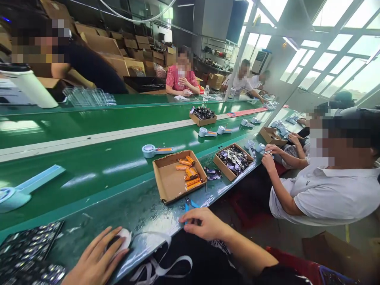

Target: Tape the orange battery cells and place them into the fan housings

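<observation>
At a busy worktop (pixel 142 208), a person's left hand (pixel 99 253) is lying with parted fingers across a white roll (pixel 126 239) near the edge; how firmly its grip is closing on the roll cannot be told. The right hand (pixel 204 223) is hovering low over the edge, its grip half curled, with thumb and forefinger slightly apart at a handle of the blue cutters (pixel 190 204); whether the fingers are taking hold of that handle cannot be told. A white strip (pixel 158 234) is running from beside the roll toward the right hand and drooping in loops below the edge. Dark boards (pixel 29 241) are lying to the left of the left hand. Just beyond the cutters, a carton tray (pixel 164 182) is holding orange cells (pixel 191 173), bunched toward its right side; farther right, a box (pixel 222 169) is brimming with black parts (pixel 234 158), while a few loose ones are lying between the two. Blue casings (pixel 148 151) are dotting the green surface beyond, the middle one showing orange in its handle. At right, a worker in a white shirt (pixel 332 194) is handling another blue casing with both hands. Across the way, a worker in a pink top (pixel 172 81) is sitting near a clear bottle (pixel 206 95), and brown cartons (pixel 103 47) are piling up behind.
</observation>
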`<state>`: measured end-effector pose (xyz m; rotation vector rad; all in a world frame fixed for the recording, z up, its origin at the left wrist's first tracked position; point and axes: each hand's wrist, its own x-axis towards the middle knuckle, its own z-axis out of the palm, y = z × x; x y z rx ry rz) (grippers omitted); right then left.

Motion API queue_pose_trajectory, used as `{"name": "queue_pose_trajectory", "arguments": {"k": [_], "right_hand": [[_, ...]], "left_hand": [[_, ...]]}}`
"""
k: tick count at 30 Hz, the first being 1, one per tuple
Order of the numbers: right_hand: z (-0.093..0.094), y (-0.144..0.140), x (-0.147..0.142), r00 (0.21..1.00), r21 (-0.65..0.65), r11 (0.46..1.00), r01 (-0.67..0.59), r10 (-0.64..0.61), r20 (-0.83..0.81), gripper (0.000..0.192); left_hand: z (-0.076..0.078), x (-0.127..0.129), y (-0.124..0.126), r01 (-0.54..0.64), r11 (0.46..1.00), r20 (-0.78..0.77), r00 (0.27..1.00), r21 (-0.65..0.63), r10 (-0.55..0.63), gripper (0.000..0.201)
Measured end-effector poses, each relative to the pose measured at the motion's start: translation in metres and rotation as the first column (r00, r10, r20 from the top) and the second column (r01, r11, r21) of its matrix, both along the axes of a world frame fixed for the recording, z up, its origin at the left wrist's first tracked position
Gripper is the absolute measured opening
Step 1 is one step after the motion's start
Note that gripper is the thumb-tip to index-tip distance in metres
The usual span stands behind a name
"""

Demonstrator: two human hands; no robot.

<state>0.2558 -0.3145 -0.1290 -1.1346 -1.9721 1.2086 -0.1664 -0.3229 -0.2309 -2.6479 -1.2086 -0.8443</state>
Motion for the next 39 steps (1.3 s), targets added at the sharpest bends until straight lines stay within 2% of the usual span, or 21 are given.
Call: {"name": "queue_pose_trajectory", "arguments": {"k": [2, 5, 7, 9, 11, 13, 15, 18, 21, 22, 23, 24, 25, 26, 27, 29, 31, 32, 34, 36, 39], "right_hand": [[-0.006, -0.001, -0.029, 0.999, 0.047, 0.998, -0.049, 0.049, -0.010, 0.038], [-0.007, -0.002, -0.055, 0.994, 0.112, 0.989, -0.099, 0.103, -0.036, 0.041], [-0.008, 0.000, -0.062, 0.994, 0.028, 0.998, -0.054, 0.056, -0.090, 0.044], [-0.010, 0.006, -0.067, 0.988, -0.122, 0.991, -0.049, 0.030, -0.150, 0.057], [-0.011, 0.013, -0.075, 0.977, -0.249, 0.961, -0.122, 0.073, -0.200, 0.072], [-0.007, 0.014, -0.085, 0.966, -0.301, 0.927, -0.222, 0.168, -0.197, 0.065], [0.002, 0.008, -0.091, 0.952, -0.287, 0.908, -0.304, 0.280, -0.122, 0.044], [0.021, -0.005, -0.085, 0.894, -0.209, 0.874, -0.438, 0.447, -0.004, 0.051], [0.039, -0.005, -0.066, 0.741, -0.112, 0.742, -0.660, 0.668, 0.060, 0.044], [0.044, 0.002, -0.058, 0.719, -0.073, 0.726, -0.684, 0.688, 0.097, 0.039], [0.048, 0.013, -0.051, 0.746, -0.023, 0.756, -0.654, 0.650, 0.148, 0.035], [0.052, 0.028, -0.044, 0.810, 0.041, 0.823, -0.566, 0.546, 0.215, 0.031], [0.056, 0.047, -0.037, 0.873, 0.118, 0.892, -0.437, 0.388, 0.296, 0.030], [0.059, 0.068, -0.031, 0.901, 0.201, 0.934, -0.297, 0.204, 0.383, 0.029], [0.063, 0.090, -0.026, 0.873, 0.277, 0.939, -0.202, 0.044, 0.485, 0.030], [0.068, 0.130, -0.020, 0.713, 0.359, 0.919, -0.164, -0.141, 0.686, 0.035], [0.071, 0.157, -0.018, 0.551, 0.349, 0.915, -0.201, -0.189, 0.813, 0.039], [0.072, 0.166, -0.019, 0.505, 0.334, 0.918, -0.213, -0.189, 0.842, 0.038], [0.070, 0.173, -0.020, 0.474, 0.312, 0.924, -0.223, -0.177, 0.863, 0.035], [0.066, 0.173, -0.017, 0.530, 0.348, 0.910, -0.225, -0.185, 0.827, 0.041], [0.058, 0.168, -0.006, 0.767, 0.505, 0.842, -0.190, -0.194, 0.612, 0.054]], "left_hand": [[0.020, 0.008, -0.001, -0.023, 1.000, -0.043, 0.999, 0.015, 0.024, 0.035], [0.050, 0.024, -0.012, -0.113, 0.994, -0.077, 0.991, 0.013, 0.113, 0.024], [0.065, 0.033, -0.022, -0.149, 0.988, -0.136, 0.981, -0.049, 0.141, 0.026], [0.078, 0.042, -0.031, -0.193, 0.978, -0.189, 0.966, -0.081, 0.175, 0.025], [0.089, 0.052, -0.036, -0.226, 0.972, -0.211, 0.955, -0.063, 0.208, 0.024], [0.098, 0.061, -0.038, -0.242, 0.970, -0.198, 0.952, -0.019, 0.233, 0.024], [0.103, 0.066, -0.037, -0.266, 0.964, -0.170, 0.949, 0.010, 0.264, 0.025], [0.101, 0.063, -0.035, -0.317, 0.949, -0.134, 0.940, -0.007, 0.313, 0.029], [0.092, 0.054, -0.038, -0.353, 0.935, -0.074, 0.934, -0.026, 0.351, 0.026], [0.089, 0.053, -0.041, -0.364, 0.931, -0.043, 0.931, -0.021, 0.363, 0.024], [0.086, 0.052, -0.045, -0.373, 0.928, -0.013, 0.928, -0.014, 0.373, 0.023], [0.083, 0.052, -0.048, -0.377, 0.926, 0.013, 0.926, -0.006, 0.377, 0.023], [0.082, 0.053, -0.051, -0.375, 0.927, 0.034, 0.927, 0.003, 0.375, 0.023], [0.082, 0.055, -0.054, -0.368, 0.930, 0.050, 0.929, 0.011, 0.367, 0.023], [0.082, 0.058, -0.055, -0.358, 0.934, 0.060, 0.933, 0.018, 0.356, 0.024], [0.085, 0.065, -0.056, -0.326, 0.944, 0.077, 0.944, 0.043, 0.322, 0.026], [0.090, 0.072, -0.055, -0.286, 0.955, 0.098, 0.956, 0.083, 0.278, 0.026], [0.092, 0.076, -0.054, -0.269, 0.958, 0.108, 0.960, 0.100, 0.258, 0.026], [0.096, 0.080, -0.054, -0.249, 0.962, 0.123, 0.964, 0.111, 0.236, 0.025], [0.097, 0.083, -0.056, -0.246, 0.964, 0.133, 0.963, 0.097, 0.233, 0.025], [0.096, 0.083, -0.059, -0.241, 0.967, 0.136, 0.964, 0.081, 0.229, 0.023]]}}
